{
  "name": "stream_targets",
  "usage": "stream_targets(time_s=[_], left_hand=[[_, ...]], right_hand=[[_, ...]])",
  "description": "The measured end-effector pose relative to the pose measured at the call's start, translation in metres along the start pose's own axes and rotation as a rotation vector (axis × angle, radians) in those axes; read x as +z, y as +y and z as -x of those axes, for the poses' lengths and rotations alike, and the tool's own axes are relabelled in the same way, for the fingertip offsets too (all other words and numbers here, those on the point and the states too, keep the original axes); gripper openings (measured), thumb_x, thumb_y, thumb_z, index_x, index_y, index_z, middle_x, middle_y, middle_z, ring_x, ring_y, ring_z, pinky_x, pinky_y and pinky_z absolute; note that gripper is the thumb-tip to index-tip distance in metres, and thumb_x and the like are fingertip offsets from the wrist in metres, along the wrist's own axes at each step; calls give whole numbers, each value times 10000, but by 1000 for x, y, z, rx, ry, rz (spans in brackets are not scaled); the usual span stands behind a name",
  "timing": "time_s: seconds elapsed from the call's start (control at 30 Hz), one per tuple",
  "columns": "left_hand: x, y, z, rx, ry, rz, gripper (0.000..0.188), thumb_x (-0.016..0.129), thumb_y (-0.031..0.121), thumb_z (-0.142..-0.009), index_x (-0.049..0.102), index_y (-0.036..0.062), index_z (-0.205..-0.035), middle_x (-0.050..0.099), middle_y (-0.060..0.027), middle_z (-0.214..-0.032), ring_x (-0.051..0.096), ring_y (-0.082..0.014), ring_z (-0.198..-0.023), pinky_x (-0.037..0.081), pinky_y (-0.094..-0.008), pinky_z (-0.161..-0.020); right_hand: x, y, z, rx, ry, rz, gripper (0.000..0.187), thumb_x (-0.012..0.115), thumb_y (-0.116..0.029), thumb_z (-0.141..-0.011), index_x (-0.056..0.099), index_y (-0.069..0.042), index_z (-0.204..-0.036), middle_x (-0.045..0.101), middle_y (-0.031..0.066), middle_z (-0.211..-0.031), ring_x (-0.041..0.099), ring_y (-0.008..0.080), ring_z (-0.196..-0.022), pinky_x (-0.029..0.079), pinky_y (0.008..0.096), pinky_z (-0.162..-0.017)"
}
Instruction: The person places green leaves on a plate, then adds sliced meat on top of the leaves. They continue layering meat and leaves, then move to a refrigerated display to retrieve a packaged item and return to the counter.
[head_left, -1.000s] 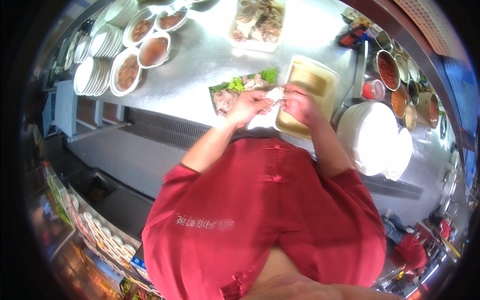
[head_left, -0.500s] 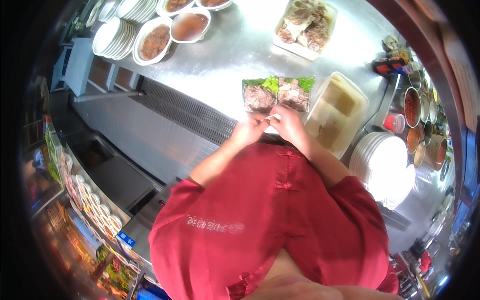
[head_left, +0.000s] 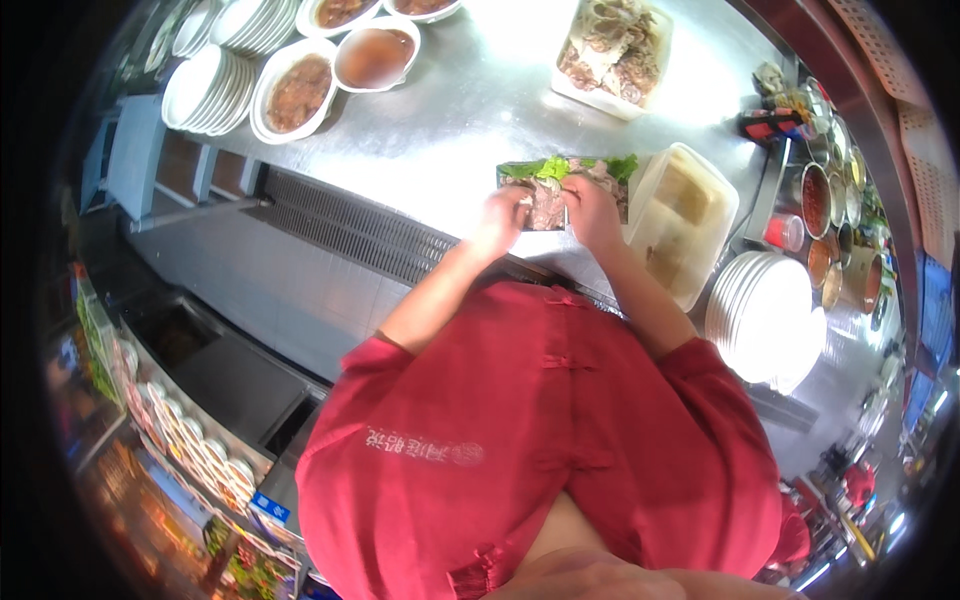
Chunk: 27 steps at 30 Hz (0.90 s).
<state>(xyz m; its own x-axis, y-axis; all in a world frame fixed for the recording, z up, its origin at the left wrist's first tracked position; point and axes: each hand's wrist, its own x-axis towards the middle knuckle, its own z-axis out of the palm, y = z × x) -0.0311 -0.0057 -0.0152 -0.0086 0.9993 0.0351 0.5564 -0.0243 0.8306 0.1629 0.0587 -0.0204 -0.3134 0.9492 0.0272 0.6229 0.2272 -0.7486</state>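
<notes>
Two dark-edged dishes of sliced meat stand side by side on the steel counter, with green lettuce (head_left: 553, 167) along their far edge. My left hand (head_left: 500, 222) is at the near left of the left dish of meat (head_left: 546, 208), fingers curled around a small pale piece of meat (head_left: 525, 199). My right hand (head_left: 594, 212) reaches over the right dish of meat (head_left: 606, 177) and partly covers it. Its fingertips are pinched together near the lettuce between the dishes; what they hold, if anything, is hidden.
A pale plastic tub (head_left: 720, 200) with brownish residue stands right of the dishes. Farther back is a tub of meat and bones (head_left: 612, 62). White bowls of food (head_left: 296, 92) and stacked plates (head_left: 208, 92) sit far left. More white plates (head_left: 765, 318) are stacked at right, near seasoning pots (head_left: 815, 195).
My hands have parted from a shared pinch on a pale strip in front of the dishes. Both have moved forward over the meat, the right one slightly to the right.
</notes>
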Motion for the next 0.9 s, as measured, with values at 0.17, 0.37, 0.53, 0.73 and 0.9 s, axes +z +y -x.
stream_targets(time_s=[0.17, 0.37, 0.53, 0.73, 0.9], left_hand=[[-3, -12, -9, 163, -93, 70, 305, 719, 52, -874, 687, 43, -1177, 664, -167, -1063, 666, -354, -936, 553, -394, -807], [-5, -16, -28, 339, -141, -91, 346, 786, 123, -821, 700, 76, -1153, 640, -100, -1019, 655, -329, -887, 558, -401, -774], [-5, -26, -27, 328, -101, -91, 324, 813, 149, -796, 714, 79, -1097, 621, -89, -962, 652, -303, -857, 549, -389, -738], [3, -26, -22, 295, -21, -69, 217, 780, 118, -823, 734, 71, -1030, 654, -111, -908, 656, -316, -827, 543, -384, -732], [7, -10, -34, 319, -11, -197, 173, 723, 67, -840, 733, 63, -1013, 672, -128, -932, 666, -338, -852, 546, -406, -763]], right_hand=[[15, -9, 27, 151, -29, -34, 205, 647, -121, -911, 700, -45, -1093, 713, 182, -989, 693, 352, -915, 544, 411, -812], [32, -21, 41, 228, 213, -134, 212, 661, -141, -911, 695, -27, -1087, 699, 181, -1041, 675, 366, -931, 535, 410, -812], [24, -18, 44, 247, 252, 6, 191, 639, -152, -922, 698, -32, -1058, 703, 159, -1020, 667, 377, -932, 531, 442, -814], [29, 0, 0, 44, 130, 180, 179, 599, -122, -907, 709, -58, -1032, 694, 181, -993, 672, 370, -928, 531, 446, -804], [25, 2, 1, 17, -45, 138, 174, 617, -106, -895, 722, -53, -1023, 711, 197, -905, 686, 375, -854, 541, 436, -765]])
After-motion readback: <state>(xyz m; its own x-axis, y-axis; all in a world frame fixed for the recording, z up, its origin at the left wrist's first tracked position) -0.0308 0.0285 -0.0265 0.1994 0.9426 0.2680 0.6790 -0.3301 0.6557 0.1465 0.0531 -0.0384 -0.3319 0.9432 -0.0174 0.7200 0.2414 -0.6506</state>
